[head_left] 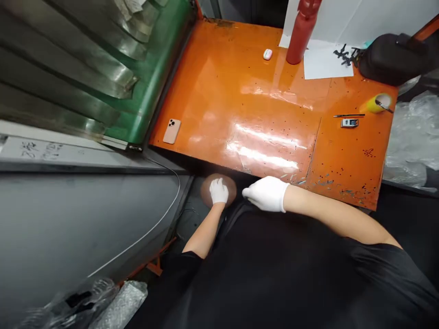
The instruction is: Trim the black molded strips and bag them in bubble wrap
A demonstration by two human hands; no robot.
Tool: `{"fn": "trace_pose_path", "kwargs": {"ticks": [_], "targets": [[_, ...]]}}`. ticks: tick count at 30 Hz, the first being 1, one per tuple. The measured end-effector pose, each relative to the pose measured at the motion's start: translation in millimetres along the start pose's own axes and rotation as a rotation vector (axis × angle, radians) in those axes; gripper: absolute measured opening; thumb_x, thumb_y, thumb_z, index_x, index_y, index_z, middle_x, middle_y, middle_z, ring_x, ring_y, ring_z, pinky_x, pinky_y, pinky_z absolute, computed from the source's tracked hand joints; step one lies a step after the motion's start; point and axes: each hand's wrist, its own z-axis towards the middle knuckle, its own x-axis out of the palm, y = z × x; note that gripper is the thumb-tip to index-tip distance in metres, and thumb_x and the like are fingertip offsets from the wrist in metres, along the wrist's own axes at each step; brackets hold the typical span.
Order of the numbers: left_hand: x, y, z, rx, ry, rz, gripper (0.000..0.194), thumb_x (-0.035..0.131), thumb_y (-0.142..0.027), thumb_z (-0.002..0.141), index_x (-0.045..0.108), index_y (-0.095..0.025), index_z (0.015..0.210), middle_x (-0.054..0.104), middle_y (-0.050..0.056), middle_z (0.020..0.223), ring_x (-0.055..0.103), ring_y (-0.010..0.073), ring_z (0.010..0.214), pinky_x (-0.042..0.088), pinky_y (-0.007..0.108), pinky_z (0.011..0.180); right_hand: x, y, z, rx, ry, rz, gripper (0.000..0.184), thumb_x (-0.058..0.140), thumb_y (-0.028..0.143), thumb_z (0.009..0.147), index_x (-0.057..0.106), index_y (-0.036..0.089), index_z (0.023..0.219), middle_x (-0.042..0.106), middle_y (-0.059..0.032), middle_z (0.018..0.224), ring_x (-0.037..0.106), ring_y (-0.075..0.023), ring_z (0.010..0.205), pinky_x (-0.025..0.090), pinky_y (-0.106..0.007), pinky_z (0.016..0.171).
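My left hand [219,191], in a white glove, is over a round brown disc like a stool seat [206,192], low beside the table's front edge. Its fingers look slightly apart on the disc, and no held object shows. To the right, my right hand [266,193], also white-gloved, is close to my body at the front edge of the orange table [212,100]. The fingers of that hand are curled together and point left. Whatever may be between them is hidden.
A green conveyor belt [146,103] with metal strips [113,68] adjoins the table's left side. On the table are a phone [172,131], a white mouse [267,54], a red bottle [302,34], paper [325,64], a tape roll [377,103] and a small cutter-like tool [349,123].
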Motion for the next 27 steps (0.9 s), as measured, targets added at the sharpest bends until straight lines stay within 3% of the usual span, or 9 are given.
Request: {"fn": "trace_pose_path", "kwargs": {"ticks": [2,4,7,10,14,18,22,25,27], "targets": [[4.9,-7,40,0.060,-0.047,0.055,0.053,0.041,-0.022,0.100,0.061,-0.007,0.147,0.051,0.024,0.158,0.036,0.0346,0.158,0.029,0.056,0.131,45,-56,10,0.227,0.007,0.209,0.023,0.060,0.035,0.097,0.077,0.020,0.096,0.078,-0.0072,0.089,0.074,-0.0244,0.083,0.058,-0.036,0.081],[9.4,-13,77,0.125,-0.037,0.102,0.057,0.037,-0.028,0.105,0.053,-0.005,0.155,0.040,0.022,0.168,0.025,0.0339,0.163,0.023,0.054,0.134,89,-106,13,0.360,-0.032,0.264,0.031,0.050,0.026,0.099,0.079,0.018,0.107,0.079,-0.0110,0.108,0.075,-0.0256,0.099,0.060,-0.039,0.093],[17.1,-25,127,0.172,0.013,0.165,0.067,0.034,-0.036,0.107,0.039,0.001,0.163,0.029,0.023,0.174,0.022,0.0359,0.164,0.017,0.054,0.135,148,-156,12,0.581,-0.206,0.289,0.060,0.034,0.012,0.096,0.058,0.012,0.151,0.050,-0.0176,0.163,0.047,-0.0301,0.152,0.039,-0.054,0.126],[23.7,-42,166,0.204,-0.007,0.196,0.072,0.032,-0.041,0.108,0.031,0.001,0.166,0.023,0.022,0.176,0.020,0.0359,0.164,0.013,0.054,0.136,192,-173,27,0.642,-0.371,0.271,0.064,0.034,0.030,0.104,0.043,0.005,0.162,0.032,-0.0181,0.173,0.023,-0.0357,0.164,0.019,-0.059,0.135],[25.9,-56,192,0.262,-0.010,0.197,0.073,0.033,-0.040,0.107,0.030,0.001,0.166,0.022,0.022,0.176,0.018,0.0356,0.165,0.013,0.054,0.136,211,-181,78,0.413,-0.335,0.142,0.066,0.031,0.038,0.107,0.041,0.007,0.164,0.033,-0.0165,0.173,0.024,-0.0339,0.163,0.013,-0.054,0.136],[22.5,-53,202,0.339,0.010,0.187,0.073,0.035,-0.037,0.105,0.030,0.004,0.165,0.022,0.024,0.176,0.018,0.0369,0.165,0.013,0.055,0.136,186,-227,94,0.387,-0.335,0.049,0.064,0.031,0.038,0.107,0.043,0.012,0.163,0.035,-0.0138,0.173,0.025,-0.0318,0.162,0.011,-0.052,0.135],[16.4,-46,216,0.472,0.065,0.166,0.072,0.040,-0.036,0.104,0.032,0.000,0.166,0.025,0.021,0.175,0.021,0.0364,0.164,0.015,0.054,0.136,165,-297,34,0.983,-0.607,0.008,0.064,0.026,0.031,0.104,0.043,0.005,0.161,0.037,-0.0234,0.168,0.028,-0.0351,0.155,0.020,-0.059,0.127],[13.5,-42,226,0.514,0.074,0.138,0.070,0.041,-0.037,0.104,0.036,-0.003,0.165,0.029,0.019,0.175,0.024,0.0354,0.163,0.018,0.054,0.136,178,-323,-19,1.650,-0.937,0.211,0.065,0.029,0.040,0.104,0.045,0.016,0.162,0.036,-0.0214,0.169,0.024,-0.0328,0.154,0.014,-0.061,0.125],[13.8,-40,229,0.509,0.068,0.122,0.067,0.040,-0.034,0.104,0.038,-0.005,0.164,0.031,0.018,0.174,0.026,0.0346,0.163,0.019,0.055,0.136,194,-326,-36,1.953,-1.034,0.310,0.075,0.017,0.040,0.103,0.034,0.001,0.165,0.025,-0.0380,0.167,0.020,-0.0431,0.153,0.012,-0.073,0.117]]}}
